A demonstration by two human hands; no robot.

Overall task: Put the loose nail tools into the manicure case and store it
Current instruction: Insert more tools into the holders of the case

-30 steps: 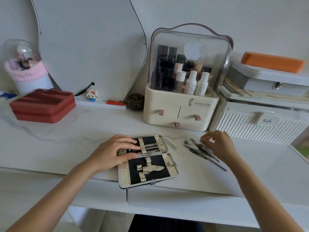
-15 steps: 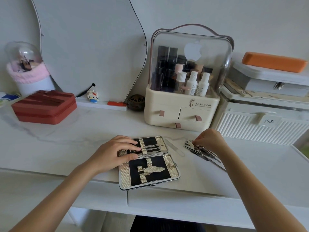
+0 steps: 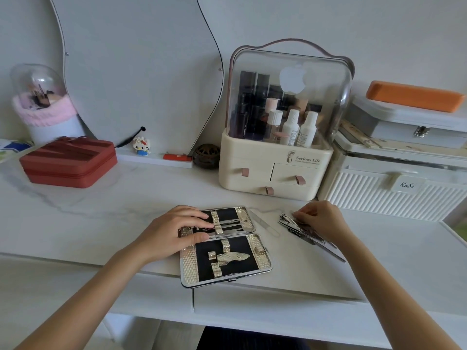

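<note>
The manicure case lies open flat near the desk's front edge, black lining with gold straps; two thin metal tools sit under straps in its far half. My left hand rests on the case's left side, fingers pressing on the far half. A pile of loose metal nail tools lies to the right of the case. My right hand is on that pile, fingertips pinched on a tool at its top. A clear nail file lies between case and pile.
A cream cosmetics organiser with drawers and a clear lid stands behind the case. White ribbed boxes sit at the right, a red zip case and a pink-trimmed brush holder at the left. A mirror leans on the wall.
My right hand has moved left and closed its fingertips on the tool pile. My left hand has stayed on the case.
</note>
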